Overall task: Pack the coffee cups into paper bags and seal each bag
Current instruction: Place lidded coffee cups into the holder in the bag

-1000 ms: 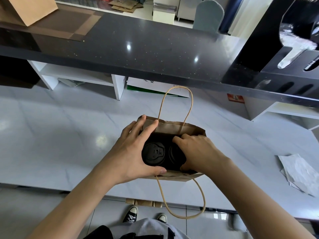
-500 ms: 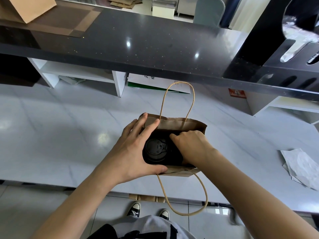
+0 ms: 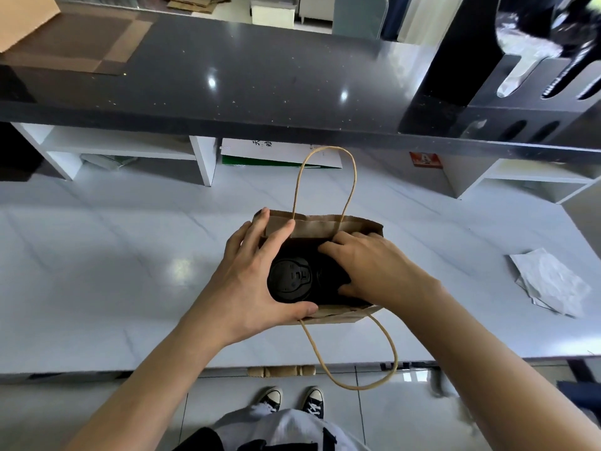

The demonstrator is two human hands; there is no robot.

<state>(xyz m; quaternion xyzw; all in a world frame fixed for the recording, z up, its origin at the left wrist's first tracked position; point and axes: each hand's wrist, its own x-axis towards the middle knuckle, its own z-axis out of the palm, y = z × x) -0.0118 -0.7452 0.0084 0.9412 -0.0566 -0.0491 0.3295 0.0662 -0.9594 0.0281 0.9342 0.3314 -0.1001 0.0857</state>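
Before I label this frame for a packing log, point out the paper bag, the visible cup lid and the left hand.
paper bag [image 3: 325,226]: head view, far folded rim.
cup lid [image 3: 290,280]: head view, lid's centre.
left hand [image 3: 250,281]: head view, back of hand.

Bare arms, black-and-white sneakers

Brown paper bag standing open on a pale marble counter, two black cup lids inside (only the left lid fully visible). Left hand gripping the bag's left end, thumb along the near edge, fingers on the far rim. Right hand reaching into the opening, covering the second cup. One twine handle arching up, the other hanging over the counter edge. Crumpled white paper well apart, far right.
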